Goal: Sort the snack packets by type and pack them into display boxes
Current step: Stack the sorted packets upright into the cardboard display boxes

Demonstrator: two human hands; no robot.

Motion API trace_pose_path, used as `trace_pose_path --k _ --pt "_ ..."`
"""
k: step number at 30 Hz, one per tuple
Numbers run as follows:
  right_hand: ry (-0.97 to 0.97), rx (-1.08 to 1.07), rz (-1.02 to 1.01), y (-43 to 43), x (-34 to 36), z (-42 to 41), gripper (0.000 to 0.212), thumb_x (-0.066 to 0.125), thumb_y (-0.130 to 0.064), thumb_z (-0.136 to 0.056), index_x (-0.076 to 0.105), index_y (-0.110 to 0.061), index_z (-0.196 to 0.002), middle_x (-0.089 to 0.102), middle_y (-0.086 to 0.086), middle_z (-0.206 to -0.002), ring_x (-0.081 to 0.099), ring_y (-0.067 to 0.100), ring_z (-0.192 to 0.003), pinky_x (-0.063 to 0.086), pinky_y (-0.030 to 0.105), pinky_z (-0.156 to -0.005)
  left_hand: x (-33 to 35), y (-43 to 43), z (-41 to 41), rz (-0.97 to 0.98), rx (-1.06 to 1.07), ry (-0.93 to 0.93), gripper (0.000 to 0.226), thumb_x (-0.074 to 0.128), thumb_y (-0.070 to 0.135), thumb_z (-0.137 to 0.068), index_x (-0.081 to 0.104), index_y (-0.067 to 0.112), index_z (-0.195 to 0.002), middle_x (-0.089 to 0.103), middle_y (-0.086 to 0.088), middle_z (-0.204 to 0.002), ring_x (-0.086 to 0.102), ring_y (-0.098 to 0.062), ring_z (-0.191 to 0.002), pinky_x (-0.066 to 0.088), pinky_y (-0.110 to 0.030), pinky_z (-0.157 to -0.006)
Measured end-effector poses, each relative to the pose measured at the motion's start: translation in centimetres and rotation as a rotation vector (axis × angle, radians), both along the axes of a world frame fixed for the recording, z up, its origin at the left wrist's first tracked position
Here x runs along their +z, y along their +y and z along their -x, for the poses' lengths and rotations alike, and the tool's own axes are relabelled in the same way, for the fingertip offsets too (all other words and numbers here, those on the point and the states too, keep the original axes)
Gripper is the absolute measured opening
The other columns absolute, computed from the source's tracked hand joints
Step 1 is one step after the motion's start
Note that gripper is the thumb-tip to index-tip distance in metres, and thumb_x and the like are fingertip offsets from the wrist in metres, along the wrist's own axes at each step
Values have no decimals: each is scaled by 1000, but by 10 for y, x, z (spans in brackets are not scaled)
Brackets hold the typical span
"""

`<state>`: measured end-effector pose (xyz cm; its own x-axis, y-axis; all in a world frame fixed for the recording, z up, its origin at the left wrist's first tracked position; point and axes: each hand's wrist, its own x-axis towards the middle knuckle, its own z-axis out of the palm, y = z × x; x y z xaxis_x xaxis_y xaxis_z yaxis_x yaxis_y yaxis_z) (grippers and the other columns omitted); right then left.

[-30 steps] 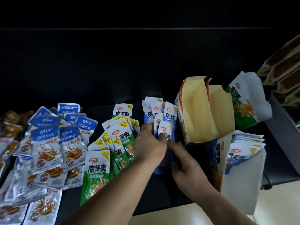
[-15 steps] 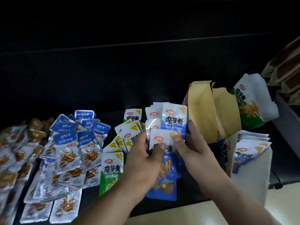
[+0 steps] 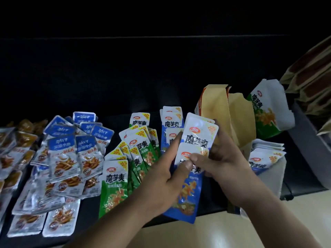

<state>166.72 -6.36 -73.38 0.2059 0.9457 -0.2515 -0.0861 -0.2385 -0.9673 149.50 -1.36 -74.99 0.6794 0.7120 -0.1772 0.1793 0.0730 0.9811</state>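
The snack packets (image 3: 196,138) are glossy, crinkled plastic film, the open display box (image 3: 222,111) is matt brown cardboard inside, and the table (image 3: 304,169) looks dark and smooth.

Fish-snack pile (image 3: 62,158) left; konjac pile (image 3: 136,154) centre; held packets (image 3: 198,136) right of it; display box (image 3: 215,111) behind.

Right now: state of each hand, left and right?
Left hand: closed, thumb and fingers pinching the blue packets.
Right hand: closed, gripping the same blue packets from their right edge.
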Motion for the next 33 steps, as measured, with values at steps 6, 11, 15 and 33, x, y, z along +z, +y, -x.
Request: trace_pose_path --k 6,11,15,33 --pt "3 -240 -43 -4 -4 -4 107 68 10 -92 15 -54 -158 74 8 -124 71 32 -114 56 61 -96 -4 -7 1 218 7 110 34 73 21 -97 63 33 -127 77 13 -112 75 -9 -103 62 -31 -88" --pt "12 -255 -108 -10 -2 -13 106 67 14 -88 23 -53 -156 71 5 -129 69 31 -116 58 58 -94 -8 -11 3 350 -21 130 32 67 28 -100 60 42 -127 75 17 -114 75 -18 -96 65 -42 -68" --pt "40 -223 -153 -5 -1 -22 88 67 19 -86 42 -39 -147 71 15 -121 71 35 -107 57 62 -92 -13 -10 -2 363 -6 111 31 67 31 -99 61 43 -127 75 14 -113 74 -22 -96 63 -40 -65" --pt "-63 -116 -287 -2 -4 -19 54 64 1 -96 51 -25 -142 64 9 -131 65 35 -119 56 60 -96 -22 -7 -5 245 103 75 30 71 14 -97 60 27 -121 75 12 -109 77 -18 -89 64 -37 -69"
